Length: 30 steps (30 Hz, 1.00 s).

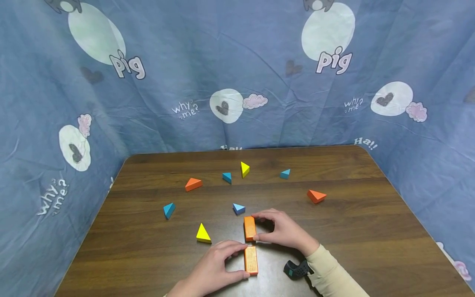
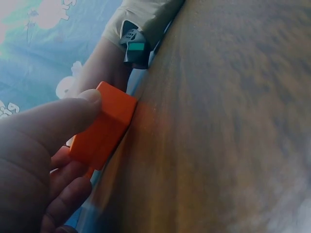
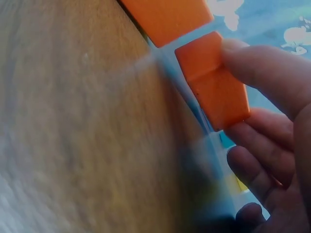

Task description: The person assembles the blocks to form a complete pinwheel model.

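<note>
Two oblong orange blocks lie end to end in front of me with a narrow gap between them. My left hand (image 1: 215, 266) pinches the nearer orange block (image 1: 251, 260) by its ends, thumb at the near end and fingertips at the far end. The farther orange block (image 1: 250, 228) is held between thumb and fingers of my right hand (image 1: 285, 232), which comes from the right. In the left wrist view the left thumb presses one end of its orange block (image 2: 109, 128). Both orange blocks show in the right wrist view, the right hand's block (image 3: 214, 82) having a slanted face.
Loose triangular blocks lie around: a light blue one (image 1: 239, 209) just beyond the farther orange block, a yellow one (image 1: 203, 236) left of it, an orange one (image 1: 316, 196) at right. Several more lie farther back. A blue printed curtain (image 1: 230, 132) hangs behind the wooden table (image 1: 352, 231).
</note>
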### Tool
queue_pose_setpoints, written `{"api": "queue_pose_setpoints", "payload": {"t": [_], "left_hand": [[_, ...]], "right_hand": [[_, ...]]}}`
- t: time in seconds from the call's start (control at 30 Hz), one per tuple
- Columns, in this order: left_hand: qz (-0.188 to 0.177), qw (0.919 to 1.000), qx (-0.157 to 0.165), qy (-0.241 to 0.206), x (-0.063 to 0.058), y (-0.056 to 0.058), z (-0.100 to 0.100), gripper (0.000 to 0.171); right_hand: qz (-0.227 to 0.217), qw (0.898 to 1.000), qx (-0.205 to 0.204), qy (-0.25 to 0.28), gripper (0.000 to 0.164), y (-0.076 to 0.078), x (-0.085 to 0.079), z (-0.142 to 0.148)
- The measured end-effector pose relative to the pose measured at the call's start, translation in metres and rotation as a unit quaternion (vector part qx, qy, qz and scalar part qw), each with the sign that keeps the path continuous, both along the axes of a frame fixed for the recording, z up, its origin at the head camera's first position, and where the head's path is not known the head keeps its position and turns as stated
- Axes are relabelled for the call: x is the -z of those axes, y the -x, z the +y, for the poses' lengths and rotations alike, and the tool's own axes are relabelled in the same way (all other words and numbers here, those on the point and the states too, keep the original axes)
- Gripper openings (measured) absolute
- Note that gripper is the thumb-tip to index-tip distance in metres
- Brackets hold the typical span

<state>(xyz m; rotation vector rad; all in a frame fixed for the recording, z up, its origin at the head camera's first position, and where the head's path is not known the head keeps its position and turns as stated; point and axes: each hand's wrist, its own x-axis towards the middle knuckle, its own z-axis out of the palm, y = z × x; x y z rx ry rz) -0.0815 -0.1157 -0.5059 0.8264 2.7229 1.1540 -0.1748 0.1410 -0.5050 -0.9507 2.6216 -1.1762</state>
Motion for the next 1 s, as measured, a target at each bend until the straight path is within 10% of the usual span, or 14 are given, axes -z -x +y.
{"api": "queue_pose_setpoints", "payload": {"t": [1.0], "left_hand": [[0.033, 0.9990, -0.003, -0.030, 0.0047, -0.0006, 0.0003, 0.058]], "right_hand": [[0.023, 1.000, -0.011, 0.004, 0.062, -0.0009, 0.0033, -0.0026]]}}
